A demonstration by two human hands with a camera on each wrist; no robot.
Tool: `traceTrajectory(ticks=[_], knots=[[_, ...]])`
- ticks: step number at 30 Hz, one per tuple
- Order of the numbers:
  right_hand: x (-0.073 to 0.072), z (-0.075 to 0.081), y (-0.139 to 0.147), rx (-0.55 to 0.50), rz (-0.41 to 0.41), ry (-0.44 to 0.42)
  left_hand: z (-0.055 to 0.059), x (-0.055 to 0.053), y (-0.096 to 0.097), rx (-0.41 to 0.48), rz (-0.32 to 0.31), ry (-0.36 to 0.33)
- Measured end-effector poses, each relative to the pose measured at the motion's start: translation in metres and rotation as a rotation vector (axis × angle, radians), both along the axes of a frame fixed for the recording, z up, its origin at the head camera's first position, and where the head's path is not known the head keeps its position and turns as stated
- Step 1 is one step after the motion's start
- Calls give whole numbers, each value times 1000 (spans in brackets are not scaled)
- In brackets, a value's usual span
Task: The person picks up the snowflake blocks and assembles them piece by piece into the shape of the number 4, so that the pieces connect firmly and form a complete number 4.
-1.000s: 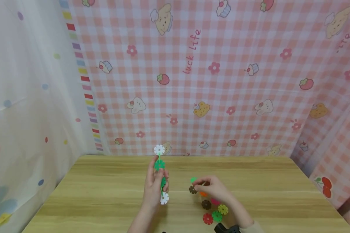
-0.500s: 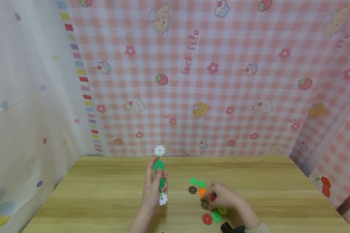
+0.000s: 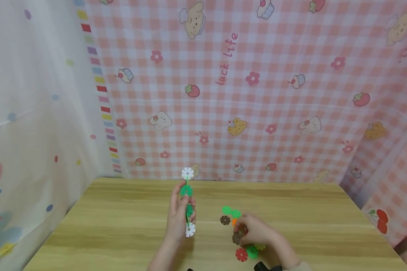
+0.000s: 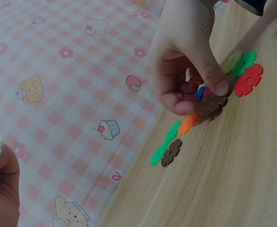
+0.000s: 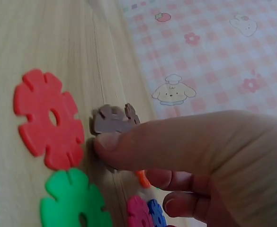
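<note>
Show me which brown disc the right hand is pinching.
The brown disc nearer the red disc: the right hand grips it, while the other brown disc lies ungripped beside a light-green disc.

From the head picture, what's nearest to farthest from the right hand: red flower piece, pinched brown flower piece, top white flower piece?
1. Brown flower piece: pinched in the right hand.
2. Red flower piece: on the table, just below the hand in view.
3. Top white flower piece: away left, atop the chain in the left hand.
</note>
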State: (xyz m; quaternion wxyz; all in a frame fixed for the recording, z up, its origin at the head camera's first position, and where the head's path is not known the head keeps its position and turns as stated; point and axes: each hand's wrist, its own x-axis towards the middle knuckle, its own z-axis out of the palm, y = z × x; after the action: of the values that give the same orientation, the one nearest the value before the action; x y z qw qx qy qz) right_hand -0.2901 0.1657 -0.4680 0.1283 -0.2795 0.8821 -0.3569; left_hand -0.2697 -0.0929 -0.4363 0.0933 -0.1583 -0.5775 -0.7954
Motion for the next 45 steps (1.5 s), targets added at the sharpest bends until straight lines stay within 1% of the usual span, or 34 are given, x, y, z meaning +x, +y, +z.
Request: traceTrajectory(ticks=[3,7,8,10,14,16,18,20,24,31,38,45], knots=[[-1,1,-1,-32,3,-34,1,-1,2,-2,-13,0],[-1,5,-6,-78,-11,-31,1,-2,4,-9,-26,6],[0,7,-8,-112,-18,-46,0,-2,4,-9,-26,5],[3,10,-14,-209,-39,-83,-1,0,4,-7,-25,1],[10,18,-27,-488,-106,-182,-4,1,5,2,-26,-14],[14,23,-34,-600,-139,-198,-4,1,7,6,-26,-26],[18,26,-43,-676,-172,-216,-4,1,8,10,-21,-39],[21,27,-50,-719,-187,-228,-3,2,10,14,-11,-53],[27,25,-62,-763,-195,-253,-1,4,12,-5,-2,-56],[33,18,-76,-854,-115,-238,0,7,16,-76,18,-69],[36,15,-80,-868,-166,-267,1,8,20,-95,37,-97],[37,12,-83,-888,-178,-248,0,9,23,-121,57,-117]])
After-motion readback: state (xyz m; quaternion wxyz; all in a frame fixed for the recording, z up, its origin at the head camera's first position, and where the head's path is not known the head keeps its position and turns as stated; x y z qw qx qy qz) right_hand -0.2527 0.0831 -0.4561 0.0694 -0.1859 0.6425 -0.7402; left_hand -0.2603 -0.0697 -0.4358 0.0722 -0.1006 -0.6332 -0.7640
